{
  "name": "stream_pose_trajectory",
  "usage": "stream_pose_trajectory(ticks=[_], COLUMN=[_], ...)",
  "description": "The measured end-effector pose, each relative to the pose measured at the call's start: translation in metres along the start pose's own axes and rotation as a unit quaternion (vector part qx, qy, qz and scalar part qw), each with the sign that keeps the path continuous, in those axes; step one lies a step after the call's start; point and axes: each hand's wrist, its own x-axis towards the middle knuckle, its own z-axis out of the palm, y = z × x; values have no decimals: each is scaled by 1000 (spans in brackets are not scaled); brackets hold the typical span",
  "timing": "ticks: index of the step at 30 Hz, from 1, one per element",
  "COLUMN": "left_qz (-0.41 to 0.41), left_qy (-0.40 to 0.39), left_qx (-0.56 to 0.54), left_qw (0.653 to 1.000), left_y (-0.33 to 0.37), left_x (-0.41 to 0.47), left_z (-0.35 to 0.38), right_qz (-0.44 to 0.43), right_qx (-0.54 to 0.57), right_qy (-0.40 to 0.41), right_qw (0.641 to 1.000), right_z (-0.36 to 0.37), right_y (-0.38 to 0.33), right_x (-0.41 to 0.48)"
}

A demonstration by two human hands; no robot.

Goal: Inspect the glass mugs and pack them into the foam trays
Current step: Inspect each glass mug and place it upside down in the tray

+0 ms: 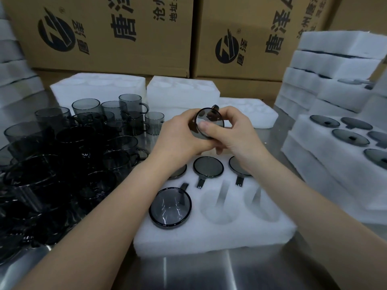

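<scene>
A smoky grey glass mug (210, 122) is held on its side above the near foam tray (209, 233), its base turned toward me. My left hand (178, 137) wraps its body from the left. My right hand (232, 132) grips it from the right, thumb pressed on the base. The tray holds several mugs upside down: one at front left (170, 207), one in the back middle (208, 166), and others partly hidden under my wrists. Two front pockets (219, 208) stand empty.
A crowd of loose grey mugs (69, 155) covers the steel table at left. Filled foam trays (335, 160) are stacked at right, empty trays (182, 95) lie behind, and cardboard boxes (117, 34) wall off the back.
</scene>
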Motion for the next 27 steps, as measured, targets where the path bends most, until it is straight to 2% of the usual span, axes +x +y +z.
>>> stream_pose_trajectory(ticks=[4, 10, 12, 17, 19, 22, 27], left_qz=[39, 28, 8, -32, -49, -46, 25], left_qy=[10, 15, 20, 47, 49, 37, 4], left_qx=[58, 29, 10, -28, -33, 10, 131], left_qw=[997, 999, 1000, 998, 997, 998, 991], left_y=[5, 7, 7, 4, 4, 7, 16], left_x=[-4, -3, -2, 0, 1, 0, 1], left_z=[3, 2, 1, -4, -4, -2, -3], right_qz=[6, -15, 4, 8, 5, 19, 29], right_qx=[-32, 15, 63, 188, 194, 141, 90], right_qy=[55, 88, 62, -103, -121, -70, 21], right_qw=[998, 996, 996, 977, 974, 987, 995], right_z=[4, 4, 2, -1, -1, -1, 2], right_y=[-2, -3, -3, 1, 2, 2, 0], right_x=[-2, -1, 0, 0, 1, 1, 1])
